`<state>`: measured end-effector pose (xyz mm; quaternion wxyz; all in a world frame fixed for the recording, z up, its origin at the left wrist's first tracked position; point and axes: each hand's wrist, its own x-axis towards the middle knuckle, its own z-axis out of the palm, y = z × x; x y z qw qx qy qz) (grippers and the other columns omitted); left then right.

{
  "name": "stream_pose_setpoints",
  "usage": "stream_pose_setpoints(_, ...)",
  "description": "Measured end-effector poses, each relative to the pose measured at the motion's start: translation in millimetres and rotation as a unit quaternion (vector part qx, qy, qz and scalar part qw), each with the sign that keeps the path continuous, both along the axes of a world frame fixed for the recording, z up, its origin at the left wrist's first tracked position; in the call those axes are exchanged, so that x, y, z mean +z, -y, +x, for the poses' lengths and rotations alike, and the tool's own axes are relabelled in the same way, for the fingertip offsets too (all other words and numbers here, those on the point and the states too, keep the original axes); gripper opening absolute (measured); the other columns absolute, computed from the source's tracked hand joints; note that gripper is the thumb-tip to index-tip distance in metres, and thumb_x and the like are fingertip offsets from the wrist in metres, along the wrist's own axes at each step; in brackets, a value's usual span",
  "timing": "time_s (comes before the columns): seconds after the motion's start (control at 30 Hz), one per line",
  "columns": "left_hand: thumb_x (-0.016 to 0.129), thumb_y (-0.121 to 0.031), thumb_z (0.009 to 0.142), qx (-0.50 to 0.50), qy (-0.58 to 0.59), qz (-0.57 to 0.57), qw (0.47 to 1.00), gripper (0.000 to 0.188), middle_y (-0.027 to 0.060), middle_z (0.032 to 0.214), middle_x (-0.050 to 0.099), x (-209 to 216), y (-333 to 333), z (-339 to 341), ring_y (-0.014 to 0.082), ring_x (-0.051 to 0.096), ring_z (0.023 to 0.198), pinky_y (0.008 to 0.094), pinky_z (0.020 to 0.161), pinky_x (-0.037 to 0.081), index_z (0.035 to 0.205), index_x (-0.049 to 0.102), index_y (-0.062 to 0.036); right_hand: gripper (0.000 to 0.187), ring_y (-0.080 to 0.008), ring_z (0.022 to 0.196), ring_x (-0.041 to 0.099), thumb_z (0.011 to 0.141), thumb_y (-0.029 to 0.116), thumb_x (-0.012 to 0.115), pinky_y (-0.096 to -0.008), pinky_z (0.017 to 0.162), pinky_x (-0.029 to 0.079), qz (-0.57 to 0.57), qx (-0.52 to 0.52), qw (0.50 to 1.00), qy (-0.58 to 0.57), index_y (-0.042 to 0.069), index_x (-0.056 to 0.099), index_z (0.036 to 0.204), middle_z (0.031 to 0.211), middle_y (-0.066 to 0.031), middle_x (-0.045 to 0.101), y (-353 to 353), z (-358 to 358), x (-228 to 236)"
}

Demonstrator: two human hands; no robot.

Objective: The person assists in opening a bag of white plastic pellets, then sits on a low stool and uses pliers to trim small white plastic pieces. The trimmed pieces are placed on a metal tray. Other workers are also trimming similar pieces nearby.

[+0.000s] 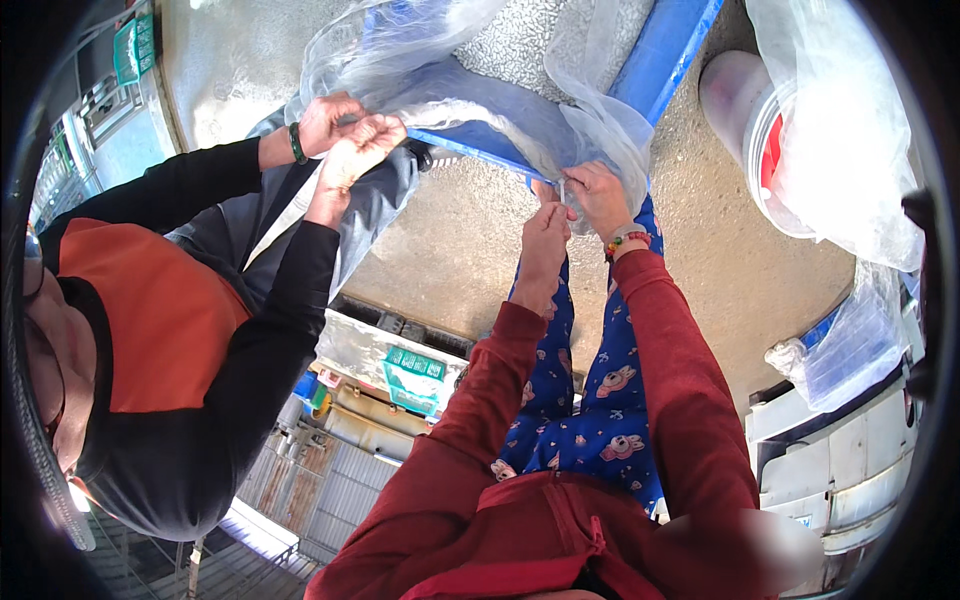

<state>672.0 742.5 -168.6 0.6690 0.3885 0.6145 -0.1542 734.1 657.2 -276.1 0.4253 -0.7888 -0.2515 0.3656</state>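
Observation:
A white, see-through fine mesh net (618, 130) hangs over the near corner of a blue-edged container (668, 55). My right hand (598, 198) is closed on the gathered net just below that corner. Close beside it, a little lower, my left hand (546, 245) is closed in a pinch, thumb toward the right hand. A thin whitish strand of the net shows between the two hands, though what lies inside the left fingers is mostly hidden. Inside the container, a pale, speckled mass (512, 45) lies under and beside the net.
On the left, a co-worker in black and orange holds the net's edge with both hands (355, 140). A white bucket (735, 100) with something red inside lies on its side at right, next to bunched clear plastic (850, 130). Green crates (414, 378) stand behind.

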Motion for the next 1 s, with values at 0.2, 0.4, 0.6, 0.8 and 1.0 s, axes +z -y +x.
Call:
stream_pose_setpoints(0.2,0.045,-0.019,0.092,-0.172,-0.022,0.013,0.985,0.022,-0.0021,0.058,0.046,-12,-36,-14,0.0056,0.040,0.044,0.0211,0.038,0.032,0.092,0.059,-0.0024,0.020,-0.0323,0.094,0.050,0.075,0.010,0.058,-0.0391,0.085,0.041,-0.036,0.030,0.999,-0.007,0.003,0.061,0.093,0.091,-0.0146,0.056,-9,5,10)
stream_pose_setpoints(0.4,0.054,-0.015,0.086,-0.475,0.011,0.232,0.849,0.017,0.0094,0.072,0.063,-28,-58,-38,0.0140,0.061,0.063,0.0266,0.058,0.047,0.095,0.060,-0.0013,0.026,-0.0347,0.094,0.049,0.072,0.008,0.061,-0.0406,0.086,0.039,-0.066,0.014,0.998,-0.019,0.005,0.058,0.098,0.093,-0.0149,0.054,-13,1,19)
stream_pose_setpoints(0.6,0.054,-0.011,0.087,-0.261,0.008,0.036,0.965,0.017,0.0072,0.075,0.062,-25,-49,-35,0.0125,0.058,0.065,0.0248,0.060,0.045,0.100,0.056,-0.0011,0.026,-0.0346,0.093,0.049,0.072,0.006,0.062,-0.0409,0.083,0.041,-0.020,-0.024,0.999,-0.012,0.005,0.057,0.097,0.092,-0.0149,0.054,-12,1,23)
stream_pose_setpoints(0.8,0.051,-0.006,0.089,-0.007,0.117,-0.063,0.991,0.030,0.0074,0.083,0.059,-24,-71,6,0.0119,0.056,0.074,0.0220,0.067,0.045,0.116,0.048,0.0074,0.027,-0.0322,0.093,0.050,0.069,0.010,0.066,-0.0395,0.083,0.041,-0.089,-0.017,0.996,0.008,0.005,0.059,0.094,0.094,-0.0136,0.055,-24,-2,27)
stream_pose_setpoints(1.0,0.051,-0.008,0.090,0.024,0.145,-0.134,0.980,0.030,0.0172,0.099,0.059,-76,-100,53,0.0218,0.061,0.086,0.0290,0.082,0.050,0.111,0.050,0.0129,0.029,-0.0341,0.083,0.059,0.069,0.018,0.069,-0.0373,0.079,0.046,-0.098,-0.112,0.976,-0.162,0.000,0.065,0.092,0.088,-0.0155,0.064,-32,3,0)
